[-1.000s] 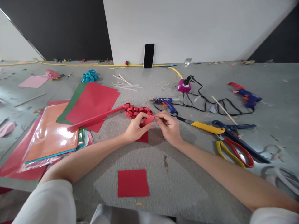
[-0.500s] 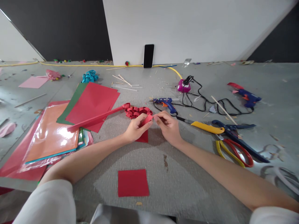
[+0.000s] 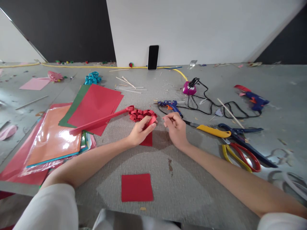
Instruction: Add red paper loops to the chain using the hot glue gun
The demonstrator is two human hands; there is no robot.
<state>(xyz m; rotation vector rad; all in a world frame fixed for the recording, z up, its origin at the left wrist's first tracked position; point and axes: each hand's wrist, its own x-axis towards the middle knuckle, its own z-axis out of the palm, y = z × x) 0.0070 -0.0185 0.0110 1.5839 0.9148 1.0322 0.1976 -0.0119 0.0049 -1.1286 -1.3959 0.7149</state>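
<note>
My left hand (image 3: 138, 133) pinches a small piece of red paper (image 3: 152, 120) between thumb and fingers. Just to the right, my right hand (image 3: 177, 131) is closed in a pinch, apart from that paper. A tiny reddish bit shows at its fingertips, too small to name. Behind the left hand lies a cluster of red paper loops (image 3: 137, 115) joined to a long red paper stick (image 3: 103, 120). One red paper square (image 3: 147, 140) is partly hidden below the left hand. Another red square (image 3: 137, 187) lies flat nearer to me.
Beyond my right hand is a blue glue gun (image 3: 169, 104), its cord running right. Rightward lie a yellow-handled cutter (image 3: 213, 130), scissors (image 3: 244, 156) and a second glue gun (image 3: 256, 100). Paper sheets (image 3: 96, 105) and a plastic packet (image 3: 57, 134) cover the left. A phone (image 3: 153, 57) leans at the back.
My right hand has pulled away to the right from the red paper piece, leaving a gap between the hands. My left hand stays in place, holding the paper.
</note>
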